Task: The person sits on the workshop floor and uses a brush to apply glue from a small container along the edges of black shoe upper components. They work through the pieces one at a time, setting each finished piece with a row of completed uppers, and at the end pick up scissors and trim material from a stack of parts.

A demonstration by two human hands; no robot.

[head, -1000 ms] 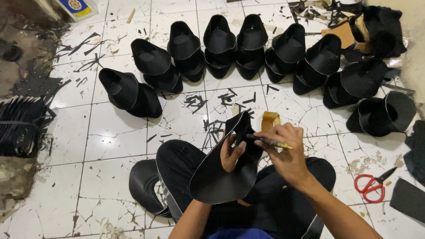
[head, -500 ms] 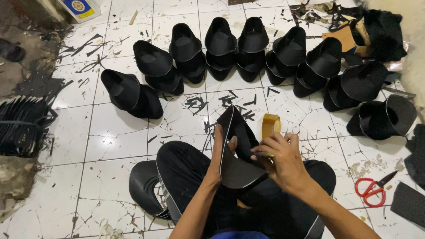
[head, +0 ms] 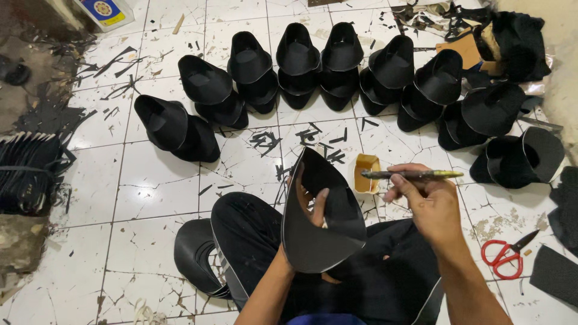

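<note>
My left hand (head: 314, 212) holds a curved black sheet piece (head: 322, 216) upright over my lap, thumb pressed on its inner face. My right hand (head: 425, 198) grips a thin brush (head: 412, 174) held level, its dark tip reaching left over a small open tin of yellowish glue (head: 366, 174) on the floor. The brush is off the black piece, to its right. I sit on the tiled floor in dark trousers (head: 253, 241).
Several black cone-shaped pieces (head: 337, 60) stand in an arc ahead on the white tiles. Red-handled scissors (head: 503, 257) lie at right. A stack of black strips (head: 27, 174) sits at left, a black curved piece (head: 195, 256) by my knee, black offcuts (head: 301, 138) scattered.
My right hand has lifted the brush off the black piece and swung it right, over the glue tin. My left hand has turned the piece more upright.
</note>
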